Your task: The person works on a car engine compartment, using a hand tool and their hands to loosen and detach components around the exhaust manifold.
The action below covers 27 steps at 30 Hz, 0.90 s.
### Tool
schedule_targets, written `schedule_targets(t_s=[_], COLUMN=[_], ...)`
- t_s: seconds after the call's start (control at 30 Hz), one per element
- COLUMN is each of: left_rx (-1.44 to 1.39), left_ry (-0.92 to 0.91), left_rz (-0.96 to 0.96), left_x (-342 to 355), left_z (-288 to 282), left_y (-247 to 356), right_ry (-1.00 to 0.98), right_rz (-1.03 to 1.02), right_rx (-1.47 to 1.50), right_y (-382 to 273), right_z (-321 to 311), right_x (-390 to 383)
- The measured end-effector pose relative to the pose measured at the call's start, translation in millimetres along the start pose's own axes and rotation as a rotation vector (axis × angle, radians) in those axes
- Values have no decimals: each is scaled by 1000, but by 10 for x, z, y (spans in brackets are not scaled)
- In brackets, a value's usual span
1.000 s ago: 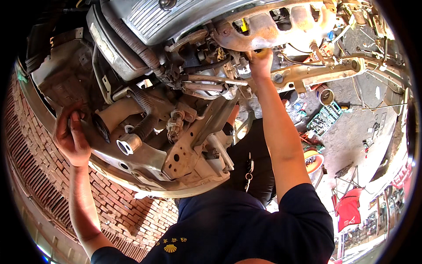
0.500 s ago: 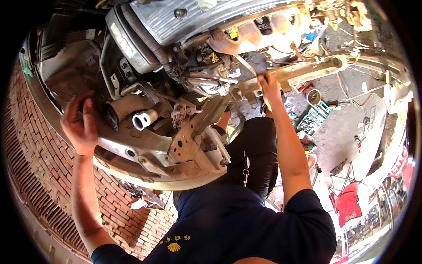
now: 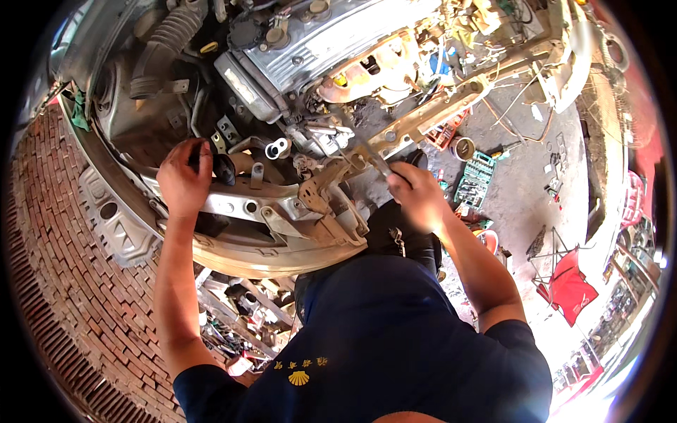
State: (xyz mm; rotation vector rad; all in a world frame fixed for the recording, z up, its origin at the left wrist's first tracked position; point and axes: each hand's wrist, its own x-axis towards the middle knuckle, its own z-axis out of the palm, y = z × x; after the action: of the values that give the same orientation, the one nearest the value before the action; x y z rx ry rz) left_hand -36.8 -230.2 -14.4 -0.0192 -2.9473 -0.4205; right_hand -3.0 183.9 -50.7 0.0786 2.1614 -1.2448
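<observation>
My left hand (image 3: 185,182) is over the car's front crossmember (image 3: 233,200), beside a dark, flared hose end (image 3: 224,169). Its fingers are loosely bent, with the thumb held apart and a dark gap between them. What lies under the palm is hidden. My right hand (image 3: 419,194) is closed round a long metal bar (image 3: 369,155), which slants up and left toward the engine and is smeared by motion. Beyond the hose end, a pale metal pipe end with two holes (image 3: 278,148) points up. The engine (image 3: 303,56), with its ribbed silver cover, fills the top.
A long rusty beam (image 3: 437,116) runs to the upper right. On the floor at right lie a green socket set (image 3: 474,180), a round can (image 3: 462,148) and a red folding chair (image 3: 570,285). Brick paving (image 3: 106,310) and a metal panel (image 3: 116,218) are at left.
My right hand has come down and nearer with the bar. The left hand has shifted right in the picture, closer to the hose end. The view has also moved, showing more of the engine bay.
</observation>
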Motion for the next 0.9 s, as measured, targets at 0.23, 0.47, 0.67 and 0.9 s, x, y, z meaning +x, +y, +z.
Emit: schedule_targets(t_s=[0.23,0.47,0.67,0.9], left_rx=[-14,-72,-108,-94], left_ry=[27,40,70,50], left_rz=[25,43,64,57], left_x=[22,-7,18,33], left_z=[-30,-64,-91,-117], left_y=[0,-51,-34,-5], right_ry=[162,28,13,-13], right_rz=[-18,252,249,66], right_rx=[425,453,326,-78], right_y=[-173,-926,-935,-842], right_z=[460,252,494,896], right_x=[961,1194,1414,1272])
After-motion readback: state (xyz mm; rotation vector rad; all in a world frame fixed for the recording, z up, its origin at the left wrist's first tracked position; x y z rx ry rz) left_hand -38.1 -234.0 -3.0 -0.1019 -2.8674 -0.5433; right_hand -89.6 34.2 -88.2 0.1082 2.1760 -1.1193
